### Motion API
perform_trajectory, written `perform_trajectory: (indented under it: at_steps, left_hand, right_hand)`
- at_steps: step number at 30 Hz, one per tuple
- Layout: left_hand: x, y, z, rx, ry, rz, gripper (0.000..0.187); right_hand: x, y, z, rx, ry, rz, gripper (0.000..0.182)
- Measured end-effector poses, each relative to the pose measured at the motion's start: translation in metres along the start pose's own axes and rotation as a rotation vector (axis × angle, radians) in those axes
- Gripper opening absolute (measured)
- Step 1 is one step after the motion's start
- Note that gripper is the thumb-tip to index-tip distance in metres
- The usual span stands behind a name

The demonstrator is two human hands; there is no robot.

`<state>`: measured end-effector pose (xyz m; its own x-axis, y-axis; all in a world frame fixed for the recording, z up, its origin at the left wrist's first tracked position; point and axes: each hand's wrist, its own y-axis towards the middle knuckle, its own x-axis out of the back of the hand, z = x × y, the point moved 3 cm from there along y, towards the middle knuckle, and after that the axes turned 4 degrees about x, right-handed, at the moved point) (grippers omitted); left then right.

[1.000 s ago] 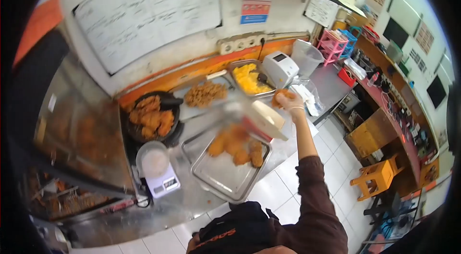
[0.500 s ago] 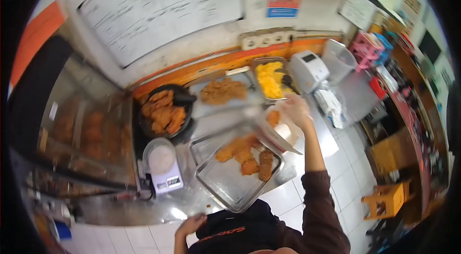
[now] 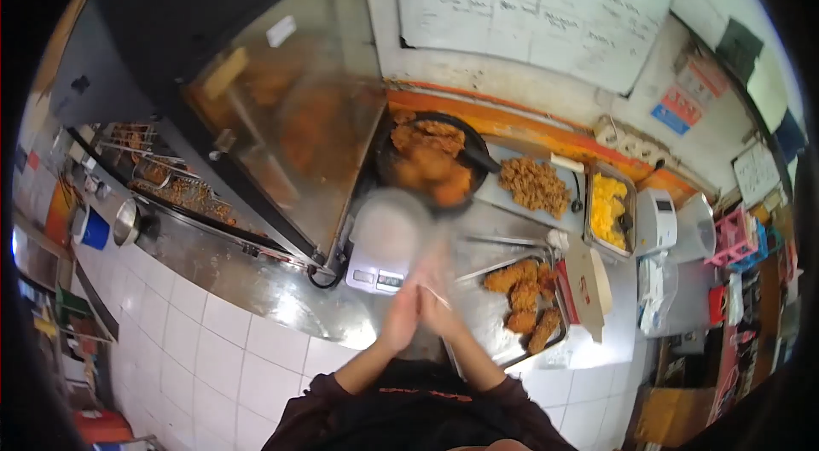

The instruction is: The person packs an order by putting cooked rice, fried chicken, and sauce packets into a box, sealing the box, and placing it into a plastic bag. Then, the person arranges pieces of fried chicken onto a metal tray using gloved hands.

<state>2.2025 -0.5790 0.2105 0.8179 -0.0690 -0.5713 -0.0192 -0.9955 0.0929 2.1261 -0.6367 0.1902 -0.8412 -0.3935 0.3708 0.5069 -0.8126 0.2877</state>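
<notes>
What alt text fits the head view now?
Left hand and right hand press together, blurred, above a steel counter, between a digital scale and a tray of fried chicken pieces.

nothing can be read for certain. the whiteboard (image 3: 546,7) on the far wall bears handwriting too blurred to make out, as does the red and blue notice (image 3: 682,105) at its right.
</notes>
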Motion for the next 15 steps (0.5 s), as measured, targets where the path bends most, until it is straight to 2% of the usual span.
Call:
perform_trajectory:
  at_steps: [1, 2, 3, 4, 6, 7, 9, 10, 11, 12, 13, 15]
  left_hand:
    - [0.018, 0.003, -0.004, 0.034, -0.140, -0.017, 0.072]
    - [0.027, 0.006, -0.007, 0.000, -0.146, -0.019, 0.072]
    - [0.037, 0.008, -0.014, -0.104, 0.000, -0.039, 0.071]
    - [0.046, 0.008, -0.021, -0.193, 0.150, -0.065, 0.070]
    - [0.069, 0.013, -0.035, -0.168, 0.056, -0.150, 0.070]
    - [0.073, 0.014, -0.041, -0.122, 0.033, -0.094, 0.069]
    - [0.083, 0.011, -0.036, -0.039, 0.000, 0.007, 0.065]
    - [0.085, 0.008, -0.038, -0.041, 0.002, 0.002, 0.065]
    - [0.086, 0.005, -0.039, 0.046, 0.070, 0.012, 0.067]
    - [0.089, 0.001, -0.041, 0.130, 0.139, 0.020, 0.069]
    - [0.092, -0.010, -0.040, 0.209, 0.064, 0.024, 0.061]
    - [0.097, -0.035, -0.044, 0.261, 0.282, 0.049, 0.056]
  right_hand:
    - [-0.018, -0.006, -0.007, -0.123, 0.166, 0.235, 0.065]
    - [-0.014, -0.001, 0.016, -0.119, 0.122, 0.337, 0.064]
    - [-0.006, 0.002, 0.046, -0.117, 0.083, 0.436, 0.063]
    - [-0.004, 0.006, 0.062, -0.106, 0.080, 0.448, 0.063]
    - [-0.010, 0.005, 0.083, 0.039, 0.110, 0.551, 0.063]
    - [-0.018, 0.009, 0.074, 0.057, 0.028, 0.475, 0.061]
    - [-0.032, 0.044, 0.044, -0.055, 0.004, 0.330, 0.058]
    - [-0.040, 0.066, 0.025, 0.013, 0.031, 0.233, 0.056]
    - [-0.049, 0.090, 0.006, 0.083, 0.061, 0.136, 0.056]
    - [-0.059, 0.116, -0.005, -0.022, 0.042, 0.093, 0.053]
    - [-0.070, 0.143, -0.015, -0.125, 0.024, 0.051, 0.052]
    - [-0.105, 0.196, -0.066, -0.193, 0.010, -0.005, 0.049]
